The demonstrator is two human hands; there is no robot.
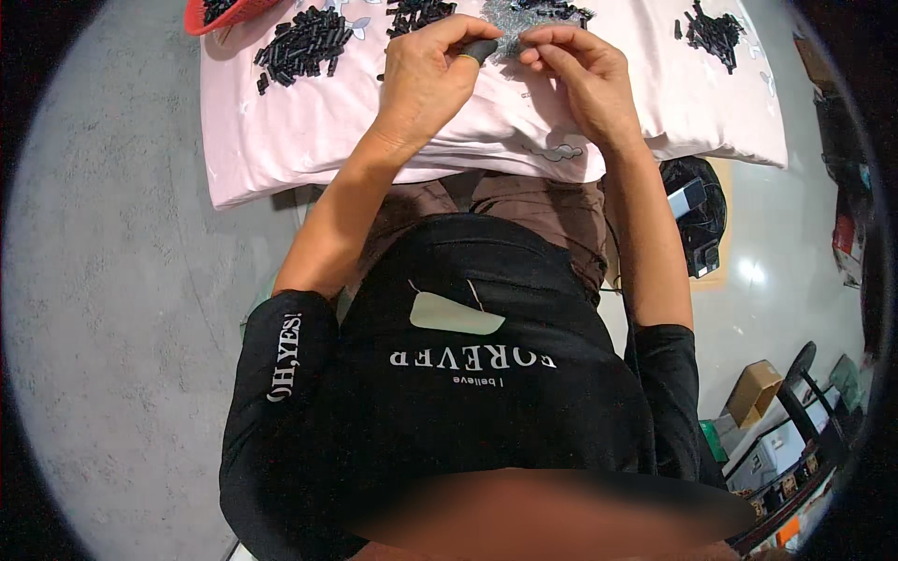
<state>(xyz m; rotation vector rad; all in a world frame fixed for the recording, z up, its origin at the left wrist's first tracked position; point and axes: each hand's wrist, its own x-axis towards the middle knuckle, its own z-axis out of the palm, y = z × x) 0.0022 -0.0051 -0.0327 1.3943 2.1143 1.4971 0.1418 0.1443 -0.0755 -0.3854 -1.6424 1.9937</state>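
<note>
My left hand (426, 79) is closed in a pinch over the pink cloth, with a black cover (480, 50) on the thumb, edged in yellow. Facing it, my right hand (594, 79) also pinches, thumb against fingertips. Whatever either hand holds is too small or hidden to name. Between and just beyond the fingertips lies a heap of tiny silvery metal pieces (508, 21). Small black tube-like parts (418, 15) are piled beyond my left hand, and more black parts (568, 11) lie beyond my right fingers.
A large pile of black tube-like parts (304, 49) sits at the left, near a red basket (245, 13). Another black pile (713, 39) lies at the right. The pink cloth (271, 140) covers the work surface. A black bag (697, 201) stands below its right edge.
</note>
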